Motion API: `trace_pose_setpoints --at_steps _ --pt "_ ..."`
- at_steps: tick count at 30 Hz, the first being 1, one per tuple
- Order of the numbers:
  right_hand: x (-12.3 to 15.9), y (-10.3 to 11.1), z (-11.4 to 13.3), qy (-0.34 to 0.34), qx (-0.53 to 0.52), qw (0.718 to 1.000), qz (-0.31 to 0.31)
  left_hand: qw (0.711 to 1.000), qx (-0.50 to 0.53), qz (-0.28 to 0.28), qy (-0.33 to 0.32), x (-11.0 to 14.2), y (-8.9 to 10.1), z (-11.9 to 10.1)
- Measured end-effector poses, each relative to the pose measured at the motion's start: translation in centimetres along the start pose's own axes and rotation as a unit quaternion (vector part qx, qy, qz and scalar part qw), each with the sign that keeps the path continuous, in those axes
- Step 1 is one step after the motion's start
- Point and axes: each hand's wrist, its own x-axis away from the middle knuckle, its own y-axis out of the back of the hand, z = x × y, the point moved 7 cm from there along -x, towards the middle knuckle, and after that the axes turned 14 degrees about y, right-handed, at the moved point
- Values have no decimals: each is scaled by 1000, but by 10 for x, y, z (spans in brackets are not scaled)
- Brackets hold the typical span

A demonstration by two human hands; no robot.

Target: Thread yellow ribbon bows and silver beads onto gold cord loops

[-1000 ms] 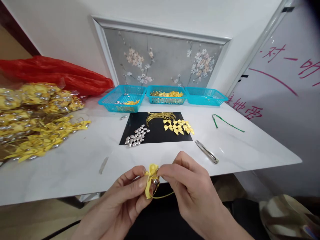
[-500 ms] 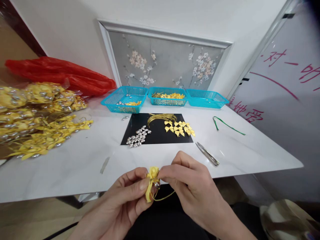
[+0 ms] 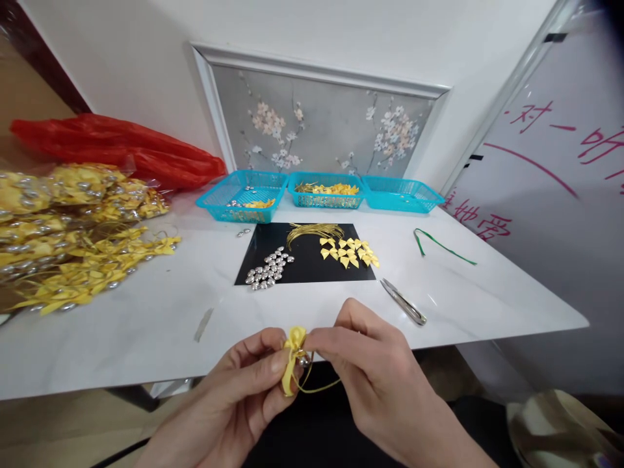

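Note:
Both hands meet just below the near edge of the white table (image 3: 146,325). My left hand (image 3: 244,390) pinches a small yellow ribbon bow (image 3: 294,348) between thumb and forefinger. My right hand (image 3: 375,370) pinches the same bow from the right, at a small silver bead (image 3: 303,356) under the knot. A thin gold cord (image 3: 316,387) loops down from the bow. On a black mat (image 3: 307,263) farther back lie silver beads (image 3: 268,268), gold cords (image 3: 314,231) and several yellow bows (image 3: 348,250).
Small metal snips (image 3: 403,301) lie right of the mat, a green ribbon (image 3: 439,242) beyond. Three blue baskets (image 3: 322,188) line the wall. A heap of finished yellow bows (image 3: 63,240) and a red plastic bag (image 3: 121,146) fill the left. A whiteboard (image 3: 550,175) stands right.
Both hands stay closed on the bow and have shifted only slightly; the fingers turn the bow a little. The view has drifted slightly.

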Motion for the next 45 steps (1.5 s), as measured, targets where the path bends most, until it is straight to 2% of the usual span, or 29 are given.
trace_pose_setpoints --at_steps 5,11,19,23,28,35,39,42,45 --pt "1 -1 -1 0 0 1000 -2 1000 -8 -20 -5 5 -2 -2" --pt "-1 1 1 17 17 1000 -8 1000 -19 -8 -3 1 -1 -1" --pt "-4 4 9 49 82 995 13 1000 -28 0 -8 -1 4 0" --pt "-4 4 7 43 59 997 7 999 -40 -3 -7 1 2 0" --pt "-2 0 1 25 -6 1000 -5 999 -39 24 4 0 -2 1" --pt "-1 0 3 33 24 999 3 999 -46 28 3 -3 -1 3" --pt "-1 -2 0 22 8 999 -29 998 -57 30 -11 -3 -1 4" --pt "2 -3 -2 4 -5 998 -64 996 -71 20 -55 -1 -4 -1" --pt "5 -4 -3 -3 4 999 -48 991 -81 5 -107 1 -6 -9"
